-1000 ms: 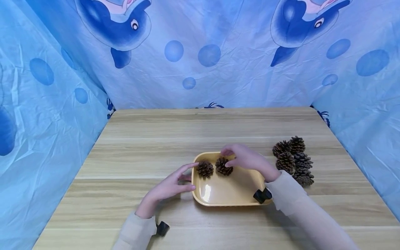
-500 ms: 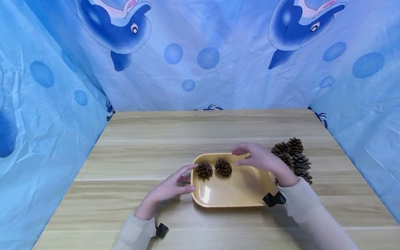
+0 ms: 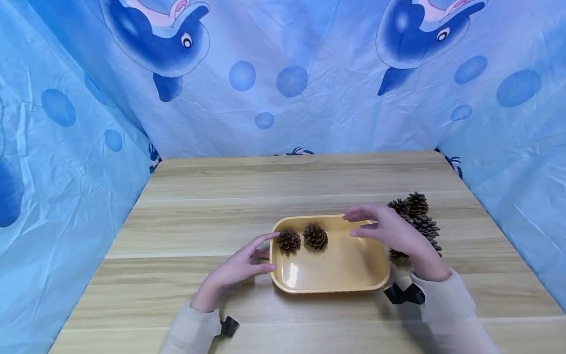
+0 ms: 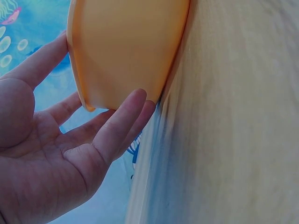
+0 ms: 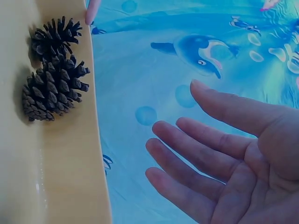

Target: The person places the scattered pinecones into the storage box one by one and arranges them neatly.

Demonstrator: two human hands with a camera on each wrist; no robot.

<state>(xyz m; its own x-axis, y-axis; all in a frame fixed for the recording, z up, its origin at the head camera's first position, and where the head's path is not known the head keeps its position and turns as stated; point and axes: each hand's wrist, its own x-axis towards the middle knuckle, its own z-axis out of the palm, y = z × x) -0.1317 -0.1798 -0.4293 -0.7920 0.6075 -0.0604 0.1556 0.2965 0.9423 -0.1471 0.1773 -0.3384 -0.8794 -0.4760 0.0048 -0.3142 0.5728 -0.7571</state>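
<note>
A yellow-orange rectangular tray with rounded corners stands on the table. Two brown pine cones lie inside it along the far side: one pine cone in the far left corner, another pine cone just right of it. At the tray's left end rests my left hand, fingers spread, fingertips against the outer wall and rim in the left wrist view. My right hand hovers over the tray's far right corner. Its fingers are apart and loosely extended, holding nothing, as the right wrist view confirms.
Several more pine cones are heaped on the table right of the tray, partly hidden behind the right hand and forearm. The wood-grain table is enclosed at the back and sides by a blue curtain printed with dolphins.
My right hand has let go of the second pine cone, leaving it in the tray, and moved right toward the heap. The left hand has stayed at the tray's left end.
</note>
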